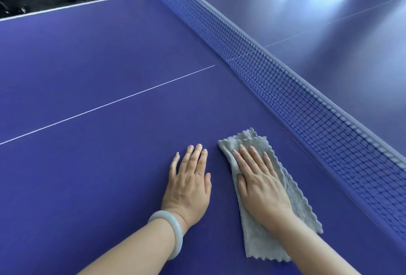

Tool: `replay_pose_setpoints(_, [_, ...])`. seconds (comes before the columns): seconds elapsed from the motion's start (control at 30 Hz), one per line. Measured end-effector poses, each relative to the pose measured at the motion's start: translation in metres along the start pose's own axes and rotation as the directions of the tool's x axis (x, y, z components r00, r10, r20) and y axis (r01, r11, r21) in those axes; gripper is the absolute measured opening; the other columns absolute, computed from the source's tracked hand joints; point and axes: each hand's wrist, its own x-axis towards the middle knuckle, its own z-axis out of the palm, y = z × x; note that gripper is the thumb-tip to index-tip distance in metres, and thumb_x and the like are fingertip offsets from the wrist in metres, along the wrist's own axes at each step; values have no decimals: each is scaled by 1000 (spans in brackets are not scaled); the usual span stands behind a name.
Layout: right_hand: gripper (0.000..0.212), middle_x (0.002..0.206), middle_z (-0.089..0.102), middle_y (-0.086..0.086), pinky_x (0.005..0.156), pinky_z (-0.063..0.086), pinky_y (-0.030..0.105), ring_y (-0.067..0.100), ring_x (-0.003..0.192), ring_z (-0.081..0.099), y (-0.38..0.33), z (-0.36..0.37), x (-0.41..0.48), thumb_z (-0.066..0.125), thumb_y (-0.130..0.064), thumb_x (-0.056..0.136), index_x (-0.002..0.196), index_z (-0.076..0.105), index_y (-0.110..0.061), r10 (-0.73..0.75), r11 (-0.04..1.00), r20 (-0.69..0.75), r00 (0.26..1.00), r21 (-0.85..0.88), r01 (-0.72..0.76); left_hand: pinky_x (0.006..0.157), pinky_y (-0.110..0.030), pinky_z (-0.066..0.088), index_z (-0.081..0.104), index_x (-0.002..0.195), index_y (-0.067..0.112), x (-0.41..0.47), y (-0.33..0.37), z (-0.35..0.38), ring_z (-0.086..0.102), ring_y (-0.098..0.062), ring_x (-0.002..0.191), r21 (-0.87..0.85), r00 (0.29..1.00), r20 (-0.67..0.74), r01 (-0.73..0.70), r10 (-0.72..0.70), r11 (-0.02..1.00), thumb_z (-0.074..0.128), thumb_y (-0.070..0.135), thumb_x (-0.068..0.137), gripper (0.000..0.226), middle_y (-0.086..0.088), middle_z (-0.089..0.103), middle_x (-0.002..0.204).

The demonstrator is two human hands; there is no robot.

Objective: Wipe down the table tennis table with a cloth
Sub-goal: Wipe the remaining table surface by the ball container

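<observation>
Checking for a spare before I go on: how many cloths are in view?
1. A grey cloth lies flat on the table near the net, under the right hand. The left hand rests on bare table beside it. None other shows.

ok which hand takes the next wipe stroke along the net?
Right. The right hand already lies flat on the grey cloth beside the net; the left hand rests on bare table, off the cloth.
</observation>
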Motion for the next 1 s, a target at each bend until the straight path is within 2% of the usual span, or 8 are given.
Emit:
replay_pose_setpoints(0.1, [55, 165, 7, -14, 124, -8, 33, 7, 152, -4, -4, -5, 89, 22, -37, 104, 158, 13, -34, -23, 999, 10, 1000, 35, 23, 122, -47, 13, 22, 157, 16, 2, 0, 1, 9, -17, 153, -7, 1000, 28, 4, -4, 1000, 4, 39, 96, 68, 1, 14, 165])
replay_pose_setpoints(0.13, [55, 165, 8, -13, 124, -7, 34, 8, 153, -3, -4, -6, 122, 23, -36, 104, 158, 14, -34, -23, 999, 16, 1000, 42, 22, 122, -47, 12, 21, 157, 17, 1, 0, 0, 9, -17, 153, -8, 1000, 19, 6, -6, 1000, 5, 39, 96, 68, 1, 14, 165])
replay_pose_setpoints(0.27, [57, 167, 3, -6, 124, -8, 40, 16, 153, -5, -3, -7, 238, 19, -37, 103, 159, 10, -31, 1, 1000, 98, 995, 4, -1, 117, -49, 30, 40, 151, 13, 1, -1, 1, 30, -20, 148, -29, 1000, -24, 7, -7, 1000, 22, 36, 98, 61, -3, 34, 159])
replay_pose_setpoints(0.4, [59, 167, -5, 2, 121, -12, 51, 28, 152, -12, -7, -7, 281, 15, -43, 101, 158, 4, -35, 88, 996, 118, 989, -28, -85, 116, -49, 30, 38, 151, 14, 1, -3, 5, 28, -20, 148, -21, 999, -41, -7, 6, 1000, 23, 37, 98, 60, -2, 33, 159])
replay_pose_setpoints(0.6, [61, 166, -6, 11, 120, -13, 54, 34, 152, -13, 8, 2, 212, 14, -48, 101, 159, 2, -32, 307, 952, 17, 952, -12, -306, 123, -45, 15, 29, 155, 17, 2, 0, 3, 15, -15, 152, -35, 1000, -22, 6, -7, 999, 11, 40, 95, 66, 2, 21, 163])
replay_pose_setpoints(0.7, [62, 166, -6, 12, 120, -15, 53, 34, 152, -13, 24, 2, 156, 14, -48, 101, 159, 2, -30, 389, 921, -23, 921, -12, -389, 123, -43, 11, 29, 155, 17, 1, 1, 2, 14, -14, 152, -56, 999, -48, 0, -3, 998, 9, 40, 93, 69, 3, 21, 163])
replay_pose_setpoints(0.87, [61, 166, -8, 9, 120, -17, 48, 30, 152, -14, 45, -1, 57, 13, -46, 101, 159, -1, -30, 456, 889, -34, 889, -17, -457, 124, -42, 9, 32, 153, 15, 0, 0, 9, 16, -17, 151, -96, 996, -93, -7, -2, 995, 31, 30, 102, 54, 1, 24, 162])
replay_pose_setpoints(1.0, [63, 166, -11, 8, 120, -17, 47, 28, 151, -17, 56, -1, -37, 12, -46, 100, 158, -4, -31, 519, 852, -50, 853, -51, -521, 123, -43, 10, 36, 152, 12, 0, -2, 12, 19, -19, 151, -114, 992, -129, -23, 8, 993, 42, 27, 100, 54, -2, 28, 161])
